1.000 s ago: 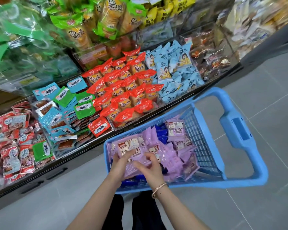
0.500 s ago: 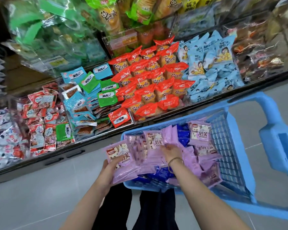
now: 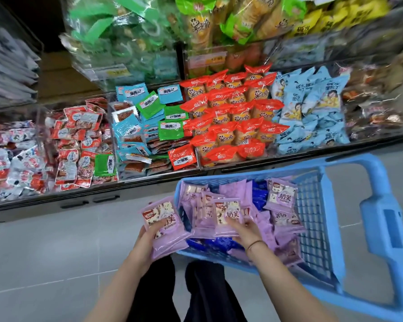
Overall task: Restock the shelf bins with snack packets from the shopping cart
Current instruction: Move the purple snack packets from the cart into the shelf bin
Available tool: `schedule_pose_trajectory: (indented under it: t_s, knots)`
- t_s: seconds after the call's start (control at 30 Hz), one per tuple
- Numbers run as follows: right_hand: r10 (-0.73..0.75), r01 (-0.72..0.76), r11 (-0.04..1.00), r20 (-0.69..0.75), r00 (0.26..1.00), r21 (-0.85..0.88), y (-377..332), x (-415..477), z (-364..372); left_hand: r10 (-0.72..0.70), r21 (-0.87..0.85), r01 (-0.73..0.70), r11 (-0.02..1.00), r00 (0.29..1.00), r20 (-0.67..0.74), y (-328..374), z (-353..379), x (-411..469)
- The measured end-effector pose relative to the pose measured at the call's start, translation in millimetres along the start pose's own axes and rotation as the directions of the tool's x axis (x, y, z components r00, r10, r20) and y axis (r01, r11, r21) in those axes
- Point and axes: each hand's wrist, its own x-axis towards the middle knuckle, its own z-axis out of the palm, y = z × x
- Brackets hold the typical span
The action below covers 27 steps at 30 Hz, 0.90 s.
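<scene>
Low in the centre of the frame, the left hand [image 3: 149,238] is clamped on a purple stack [image 3: 166,228] of snack packets, thumb across the front, holding it just outside the left edge of the blue cart [image 3: 372,228]. The top packet carries a red logo patch in its corner and a big character, 芙, above the thumb. Just to the right, the right hand [image 3: 244,231], with a thin bracelet [image 3: 254,244] on the wrist, has its fingers curled on the lower edge of a purple packet [image 3: 227,216] inside the cart, and that one reads 奶芙 clearly. More purple packets fill the cart, another 奶芙 face showing towards its far side, with dark blue packets [image 3: 258,195] beneath. Across the middle of the frame run the shelf bins: blue and green sachets [image 3: 147,117] with white labels reading 亲嘴, orange-red packs [image 3: 233,117] printed in black characters too stylised to read surely, and pale blue bags [image 3: 312,105] marked 碱水 at centre right. At the left sit red-and-white packets [image 3: 77,140], their print too blurred to read.
</scene>
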Motion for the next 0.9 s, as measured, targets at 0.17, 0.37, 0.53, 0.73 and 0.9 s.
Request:
schedule_pose_trajectory:
  t_s: [0.17, 0.37, 0.53, 0.73, 0.9]
  knots:
    - [0.002, 0.004, 0.994, -0.062, 0.998, 0.108, 17, -45, -9, 0.003, -0.078, 0.005, 0.997, 0.995, 0.102, 10, -21, -20]
    - [-0.123, 0.133, 0.985, -0.090, 0.988, 0.113, -9, -85, 34, 0.063, -0.034, -0.057, 0.998, 0.976, 0.208, 74, -91, -40]
    - [-0.279, 0.298, 0.932, -0.116, 0.953, 0.205, -24, -118, 120, 0.161, 0.044, -0.177, 0.983, 0.958, 0.237, 144, -166, -55]
    - [-0.245, 0.273, 0.898, -0.124, 0.962, 0.344, -25, -144, 225, 0.103, 0.168, -0.151, 0.974, 0.958, 0.268, 210, -248, -71]
    - [-0.290, 0.288, 0.918, -0.037, 0.956, 0.271, -56, -152, 281, 0.193, 0.172, -0.240, 0.955, 0.949, 0.250, 247, -293, -66]
